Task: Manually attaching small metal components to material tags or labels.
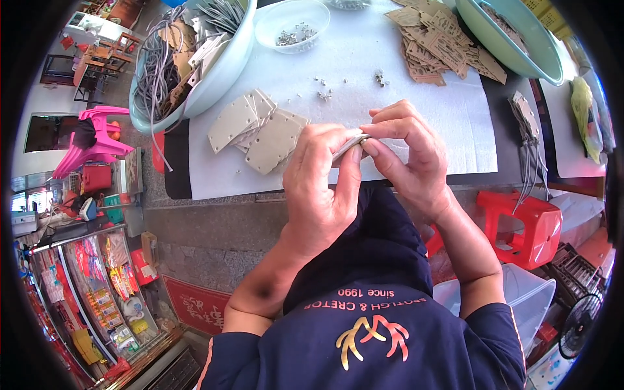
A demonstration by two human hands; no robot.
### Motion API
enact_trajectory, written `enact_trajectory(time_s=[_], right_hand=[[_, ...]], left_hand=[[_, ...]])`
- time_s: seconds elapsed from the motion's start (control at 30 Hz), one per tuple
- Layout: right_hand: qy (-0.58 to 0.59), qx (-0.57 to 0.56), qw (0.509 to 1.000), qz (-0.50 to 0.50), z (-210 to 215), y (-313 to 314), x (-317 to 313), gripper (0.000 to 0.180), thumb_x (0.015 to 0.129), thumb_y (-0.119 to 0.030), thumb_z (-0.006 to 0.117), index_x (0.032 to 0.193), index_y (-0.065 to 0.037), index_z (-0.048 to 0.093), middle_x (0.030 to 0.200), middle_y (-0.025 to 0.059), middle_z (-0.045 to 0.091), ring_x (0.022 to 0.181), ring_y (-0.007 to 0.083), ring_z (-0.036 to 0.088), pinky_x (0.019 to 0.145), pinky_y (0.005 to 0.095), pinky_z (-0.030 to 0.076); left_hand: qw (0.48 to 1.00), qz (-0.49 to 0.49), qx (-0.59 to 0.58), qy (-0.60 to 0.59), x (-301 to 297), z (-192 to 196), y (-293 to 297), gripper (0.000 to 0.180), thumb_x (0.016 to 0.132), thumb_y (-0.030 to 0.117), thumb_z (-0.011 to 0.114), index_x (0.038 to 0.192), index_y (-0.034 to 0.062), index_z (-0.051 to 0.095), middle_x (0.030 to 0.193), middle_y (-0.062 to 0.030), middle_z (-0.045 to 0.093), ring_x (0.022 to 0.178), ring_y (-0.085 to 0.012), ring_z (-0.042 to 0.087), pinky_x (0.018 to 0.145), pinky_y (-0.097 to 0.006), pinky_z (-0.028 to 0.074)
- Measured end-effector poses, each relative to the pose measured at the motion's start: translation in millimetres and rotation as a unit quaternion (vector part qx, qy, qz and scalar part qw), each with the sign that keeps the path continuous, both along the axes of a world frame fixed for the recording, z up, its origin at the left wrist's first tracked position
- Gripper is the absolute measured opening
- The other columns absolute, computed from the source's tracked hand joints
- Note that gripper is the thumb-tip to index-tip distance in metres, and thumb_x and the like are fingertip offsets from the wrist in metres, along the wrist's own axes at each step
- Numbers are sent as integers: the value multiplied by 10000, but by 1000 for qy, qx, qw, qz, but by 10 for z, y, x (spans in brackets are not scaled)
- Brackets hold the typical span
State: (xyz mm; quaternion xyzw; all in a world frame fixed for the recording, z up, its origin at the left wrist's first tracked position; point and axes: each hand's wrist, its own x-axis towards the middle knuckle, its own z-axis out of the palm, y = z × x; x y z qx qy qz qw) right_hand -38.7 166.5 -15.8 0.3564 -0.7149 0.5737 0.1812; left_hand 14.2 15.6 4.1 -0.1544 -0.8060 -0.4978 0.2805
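Nearest the camera, at the bottom of the frame, is the person's dark blue shirt (pixel 364 325) with an orange branching print, and both bare forearms rise from it toward the middle of the picture. There the left hand (pixel 322 188) and the right hand (pixel 409 156) meet over the near edge of a white sheet (pixel 448 117) spread on the table. Between them is a thin grey plate (pixel 350 146), seen almost edge-on, its long axis running from lower left to upper right. The left hand's thumb and fingers are closed on the plate's lower left part; the right hand's thumb and forefinger are pinched shut at its upper right end, where a small metal piece seems to sit, though it is too small to tell. Both hands touch the plate, the left carrying most of it, the right working at the tip. Just left of the hands, on the sheet, lies a loose stack of like beige plates (pixel 260 130) with holes along their edges. Small metal fasteners (pixel 322 91) are scattered on the sheet above the hands. At the upper left a pale blue basin (pixel 221 78) holds grey cords and more plates; beside it stands a clear bowl (pixel 292 26) of small metal parts. Brown cut boards (pixel 442 45) lie at the upper right, beside a green basin (pixel 520 45).
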Motion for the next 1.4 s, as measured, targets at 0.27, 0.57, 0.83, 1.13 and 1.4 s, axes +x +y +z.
enact_trajectory(time_s=[0.27, 0.57, 0.83, 1.13, 1.4], right_hand=[[-51, 1, 999, -11, 31, -63, 47, 132, 792, -8, 701, 907, -12, 635, 837, 127, 631, 747, 253, 631, 656, 320, 492], [-120, 41, 991, 35, 121, -7, -34, 100, 820, -53, 713, 888, -4, 657, 849, 115, 677, 796, 246, 678, 681, 318, 528], [-123, 47, 990, 52, 148, 19, -52, 102, 809, -45, 719, 887, -8, 665, 873, 109, 682, 806, 236, 680, 693, 315, 530], [-130, 50, 988, 61, 185, 11, -29, 119, 784, 9, 705, 893, -10, 661, 871, 91, 659, 781, 207, 670, 671, 295, 531], [-89, 44, 993, 65, 209, -3, -40, 135, 740, 2, 710, 857, -16, 645, 842, 98, 652, 778, 229, 666, 672, 311, 525]], left_hand=[[1000, 1, 12, -27, -11, -12, -9, 165, 837, -79, 608, 987, -15, 579, 905, -131, 604, 774, -243, 628, 650, -324, 513], [997, -38, -10, -70, -68, 87, -198, 131, 850, -53, 631, 971, -15, 598, 907, -105, 620, 770, -179, 657, 642, -279, 533], [997, -31, -34, -68, -88, 95, -228, 143, 828, -49, 662, 956, -12, 608, 881, -91, 628, 737, -171, 664, 633, -272, 536], [996, 8, -81, -32, -61, 153, -176, 175, 776, -53, 664, 902, 11, 560, 846, -96, 585, 698, -204, 642, 606, -308, 533], [995, -5, -94, 30, -110, 126, -199, 219, 731, -58, 681, 899, 19, 563, 827, -103, 584, 701, -238, 619, 603, -332, 515]])
